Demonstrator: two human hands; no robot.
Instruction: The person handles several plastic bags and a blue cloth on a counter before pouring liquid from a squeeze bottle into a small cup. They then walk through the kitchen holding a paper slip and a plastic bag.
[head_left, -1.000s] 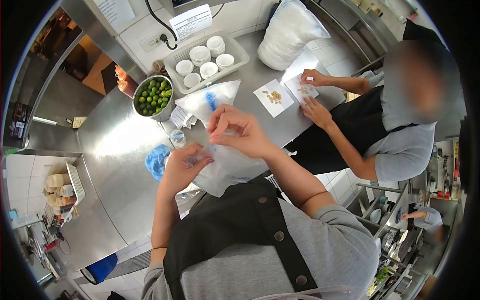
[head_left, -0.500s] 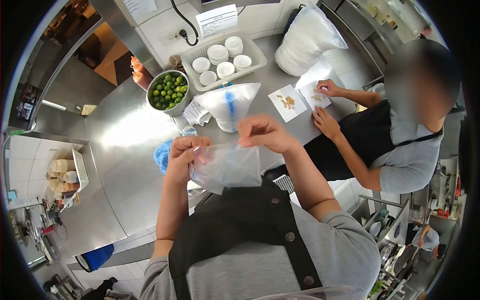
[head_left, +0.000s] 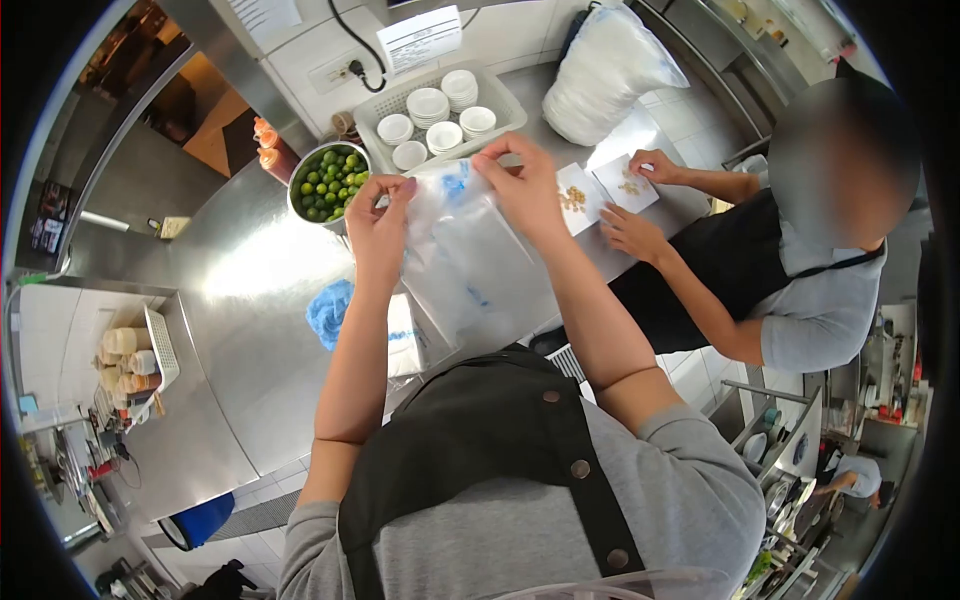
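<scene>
Over a steel worktop (head_left: 215, 370), with a co-worker (head_left: 735, 285) bent to one side, a large clear plastic bag (head_left: 475, 265) hangs spread in front of the wearer's black apron (head_left: 470, 400). The bag could brush the paper sheets (head_left: 625, 186) and scatter the yellowish pieces (head_left: 573, 198) on them, a likely result of the right arm swinging wide in such close quarters. The tray (head_left: 512, 112) of white bowls (head_left: 428, 105), just beyond the fingers, might be knocked by a further reach. The thin film itself may slip or split if the two sides pull unevenly, since so little of it is held: the grip of the left hand (head_left: 380, 222) and that of the right hand (head_left: 527, 190) (thumbs pressed against fingers) are each clamped on an upper corner. Half a second earlier, the bag was shorter and crumpled at chest height; now it stretches long, its top edge drawn out toward the tray. Both hands have moved up and away from the body, the right no longer blurred.
</scene>
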